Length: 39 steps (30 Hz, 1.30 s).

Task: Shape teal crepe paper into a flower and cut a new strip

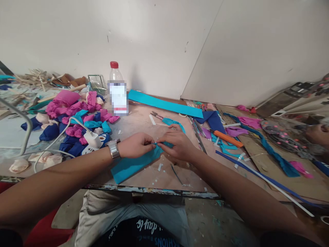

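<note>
Left hand (135, 144) and right hand (178, 142) close together, fingers of both pinching a flat turquoise paper-like strip (136, 167); its wide end lies near the pinkish bench's (190, 173) front edge.

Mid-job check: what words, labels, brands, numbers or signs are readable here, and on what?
"day": dark shirt, white letters.
"FASHIONS": same shirt, blue letters.
Other shirt lettering: too unclear to read.
Bottle label: pixelated, unreadable.
White charger: nothing legible.
Round mark beside it: too small.

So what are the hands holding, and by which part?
The left hand and right hand both pinch the near turquoise strip, at its far edge.
</note>
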Available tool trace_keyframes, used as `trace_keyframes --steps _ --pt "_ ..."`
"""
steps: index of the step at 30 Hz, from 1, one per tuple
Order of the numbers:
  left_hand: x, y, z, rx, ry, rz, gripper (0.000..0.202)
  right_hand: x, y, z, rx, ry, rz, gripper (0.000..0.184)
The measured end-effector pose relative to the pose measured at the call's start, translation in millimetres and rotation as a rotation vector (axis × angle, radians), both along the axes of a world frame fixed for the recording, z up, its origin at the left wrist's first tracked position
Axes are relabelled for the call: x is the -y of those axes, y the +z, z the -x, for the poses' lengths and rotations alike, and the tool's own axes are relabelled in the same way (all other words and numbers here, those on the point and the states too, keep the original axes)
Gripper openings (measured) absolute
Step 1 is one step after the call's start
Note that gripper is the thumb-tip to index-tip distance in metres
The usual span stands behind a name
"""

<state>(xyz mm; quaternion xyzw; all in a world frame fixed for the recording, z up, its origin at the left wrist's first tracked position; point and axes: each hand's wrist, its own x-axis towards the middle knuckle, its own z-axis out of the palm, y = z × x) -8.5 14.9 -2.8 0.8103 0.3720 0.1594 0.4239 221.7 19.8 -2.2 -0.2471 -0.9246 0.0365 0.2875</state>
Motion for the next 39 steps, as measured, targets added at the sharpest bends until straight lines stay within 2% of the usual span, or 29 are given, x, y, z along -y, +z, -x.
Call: trace_keyframes --steps 3,12,16,23,39 --pt "-0.6 -1.3 0.0 0.008 0.008 -0.003 0.032 0.7 1.0 0.7 0.000 -0.006 0.002 0.010" --pt "-3.0 3.5 1.8 0.070 0.013 0.131 0.020 2.1 2.5 0.2 0.025 0.000 -0.008 0.015" --pt "-3.4 4.4 1.8 0.086 0.019 0.177 0.020 2.9 4.1 0.5 0.026 0.009 -0.026 0.016" --pt "-3.5 1.8 0.5 0.061 0.032 0.116 0.043 3.0 4.5 0.5 0.026 0.020 -0.079 0.016" --pt "-4.0 -0.5 1.4 0.076 0.043 0.076 0.040 2.8 2.1 -0.2 0.026 0.007 -0.035 0.012"
